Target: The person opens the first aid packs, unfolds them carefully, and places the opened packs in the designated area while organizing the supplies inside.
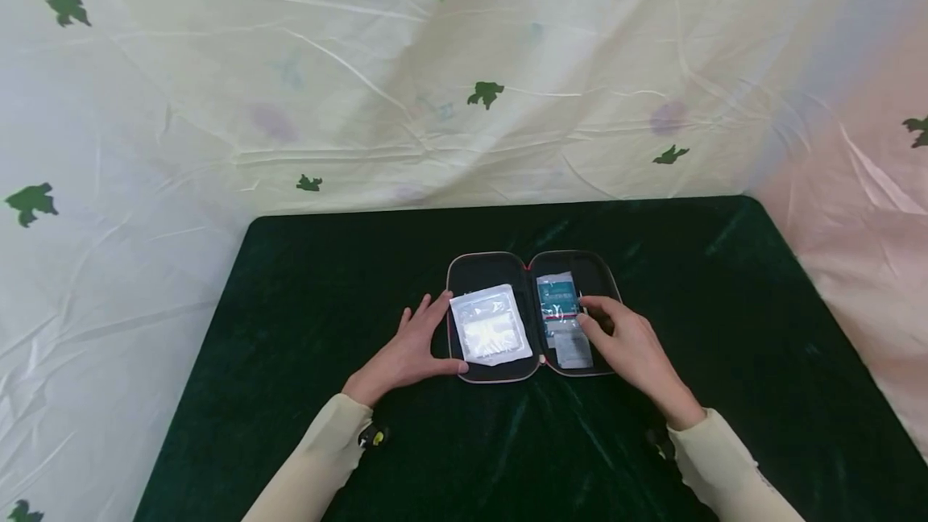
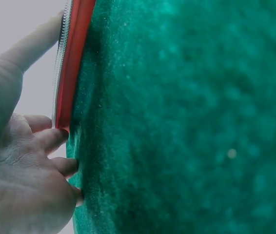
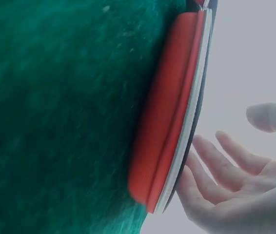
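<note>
A zip case with a dark lining (image 1: 486, 266) lies unfolded on the table, its outer shell (image 3: 162, 117) red in the right wrist view. In its left half sits a shiny white square packet (image 1: 493, 327). The right half holds a blue-and-clear packet (image 1: 557, 293) with a small pale packet (image 1: 574, 350) nearer the front. My left hand (image 1: 412, 351) touches the case's left rim, thumb and fingers spread along it. Over the right half is my right hand (image 1: 635, 345), thumb and forefinger apart beside the blue packet; nothing shows held between them.
Dark green velvet cloth (image 1: 326, 288) covers the table on all sides of the case. A pale curtain with green bird shapes (image 1: 348, 103) hangs behind the table's far edge and along both sides.
</note>
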`<state>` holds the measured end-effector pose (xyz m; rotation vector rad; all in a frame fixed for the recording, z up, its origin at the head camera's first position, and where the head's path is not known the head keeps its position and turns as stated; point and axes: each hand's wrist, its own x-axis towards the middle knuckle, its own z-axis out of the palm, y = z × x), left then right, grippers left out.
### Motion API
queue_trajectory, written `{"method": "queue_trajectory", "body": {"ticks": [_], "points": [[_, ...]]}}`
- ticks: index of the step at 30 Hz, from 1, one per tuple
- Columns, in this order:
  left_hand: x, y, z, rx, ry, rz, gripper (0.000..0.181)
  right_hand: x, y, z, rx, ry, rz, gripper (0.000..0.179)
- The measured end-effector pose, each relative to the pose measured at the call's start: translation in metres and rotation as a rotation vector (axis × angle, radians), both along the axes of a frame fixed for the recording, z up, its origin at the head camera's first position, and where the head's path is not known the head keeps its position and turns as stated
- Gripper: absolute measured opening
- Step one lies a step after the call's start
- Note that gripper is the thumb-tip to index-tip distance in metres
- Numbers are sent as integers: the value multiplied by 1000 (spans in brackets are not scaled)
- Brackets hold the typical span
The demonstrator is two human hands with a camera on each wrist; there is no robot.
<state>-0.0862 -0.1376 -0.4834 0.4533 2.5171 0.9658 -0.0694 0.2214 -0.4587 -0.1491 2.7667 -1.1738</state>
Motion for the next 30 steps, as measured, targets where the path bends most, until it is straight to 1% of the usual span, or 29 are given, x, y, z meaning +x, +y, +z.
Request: {"method": "queue_trajectory", "body": {"ticks": [8, 14, 24, 30], "points": [[0, 1, 4, -6, 1, -4, 114, -6, -20, 2, -28, 27, 43, 55], [0, 2, 5, -11, 17, 12, 113, -12, -37, 3, -36, 37, 83, 57], [0, 7, 6, -24, 44, 19, 111, -21, -61, 0, -64, 21, 144, 53], [1, 9, 6, -23, 51, 23, 110, -24, -70, -1, -44, 28, 149, 48]]}}
